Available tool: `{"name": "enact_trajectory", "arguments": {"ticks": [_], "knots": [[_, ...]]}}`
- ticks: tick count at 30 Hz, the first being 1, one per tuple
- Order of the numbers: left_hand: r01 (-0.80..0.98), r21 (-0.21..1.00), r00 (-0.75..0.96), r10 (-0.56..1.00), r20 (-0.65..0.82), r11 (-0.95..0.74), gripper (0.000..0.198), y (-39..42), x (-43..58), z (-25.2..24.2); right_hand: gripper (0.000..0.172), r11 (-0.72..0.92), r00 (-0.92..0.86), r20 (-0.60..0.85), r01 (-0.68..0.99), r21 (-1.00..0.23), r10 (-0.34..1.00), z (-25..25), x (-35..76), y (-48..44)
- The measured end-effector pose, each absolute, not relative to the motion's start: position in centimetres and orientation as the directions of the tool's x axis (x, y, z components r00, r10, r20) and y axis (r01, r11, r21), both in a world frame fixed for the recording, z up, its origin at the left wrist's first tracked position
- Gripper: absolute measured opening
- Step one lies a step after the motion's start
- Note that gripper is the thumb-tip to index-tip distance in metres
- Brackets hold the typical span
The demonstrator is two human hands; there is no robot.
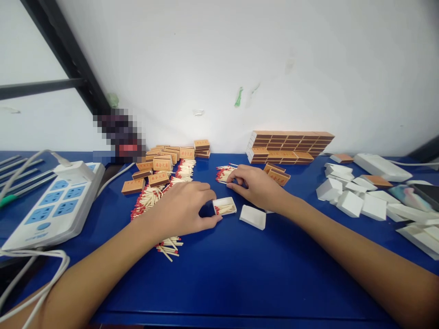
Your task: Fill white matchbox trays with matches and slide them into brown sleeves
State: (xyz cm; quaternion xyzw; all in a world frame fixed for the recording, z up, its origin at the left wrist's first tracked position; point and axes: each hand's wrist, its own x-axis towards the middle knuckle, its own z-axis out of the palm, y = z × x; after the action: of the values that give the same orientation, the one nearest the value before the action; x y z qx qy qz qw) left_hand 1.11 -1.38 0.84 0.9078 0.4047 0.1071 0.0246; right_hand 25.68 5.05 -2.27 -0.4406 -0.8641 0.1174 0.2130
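My left hand (183, 206) rests on the blue table (219, 274), its thumb and fingers curled against the left edge of a small white tray (224, 206) that holds a few red-tipped matches. My right hand (256, 186) reaches past the tray, with its fingers pinched on matches in a small loose bunch (223, 173). An empty white tray (253, 216) lies upside down just right of the filled one. A long heap of matches (156, 196) runs under and behind my left hand.
Orange matchboxes (164, 162) lie scattered at the back left, and a neat stack of them (288, 147) stands against the wall. Several white trays (360, 194) cover the right side. A white power strip (55, 203) with cables sits at left.
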Motion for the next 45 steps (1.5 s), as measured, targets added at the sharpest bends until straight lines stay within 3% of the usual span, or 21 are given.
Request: {"name": "enact_trajectory", "arguments": {"ticks": [18,25,28,30,35,40,45], "knots": [[0.727,0.127,0.654,0.737,0.172,-0.675,0.026,-1.4,1.1,0.9,0.009,0.593,-0.517,0.290,0.710,-0.381,0.805,-2.7,25.4,5.0],[0.734,0.130,0.647,0.745,0.164,-0.666,0.027,-1.3,1.0,0.8,0.012,0.530,-0.492,0.201,0.763,-0.371,0.847,-2.3,25.6,4.8],[0.756,0.125,0.623,0.765,0.163,-0.642,0.026,-1.3,1.1,0.8,0.013,0.551,-0.493,0.247,0.730,-0.405,0.835,-1.5,25.9,4.1],[0.769,0.121,0.608,0.777,0.162,-0.627,0.026,-1.3,1.2,0.9,0.014,0.586,-0.522,0.270,0.685,-0.433,0.809,-0.9,25.9,3.1],[0.775,0.130,0.601,0.785,0.151,-0.618,0.027,-1.3,1.2,0.8,0.013,0.630,-0.643,0.157,0.620,-0.467,0.749,0.0,25.5,1.3],[0.762,0.115,0.618,0.769,0.163,-0.637,0.026,-1.4,1.1,0.8,0.016,0.598,-0.520,0.298,0.659,-0.456,0.801,-0.9,26.3,3.4],[0.763,0.124,0.619,0.773,0.140,-0.634,0.026,-1.4,1.2,1.1,0.012,0.586,-0.514,0.280,0.710,-0.390,0.810,-2.0,26.8,5.3]]}}
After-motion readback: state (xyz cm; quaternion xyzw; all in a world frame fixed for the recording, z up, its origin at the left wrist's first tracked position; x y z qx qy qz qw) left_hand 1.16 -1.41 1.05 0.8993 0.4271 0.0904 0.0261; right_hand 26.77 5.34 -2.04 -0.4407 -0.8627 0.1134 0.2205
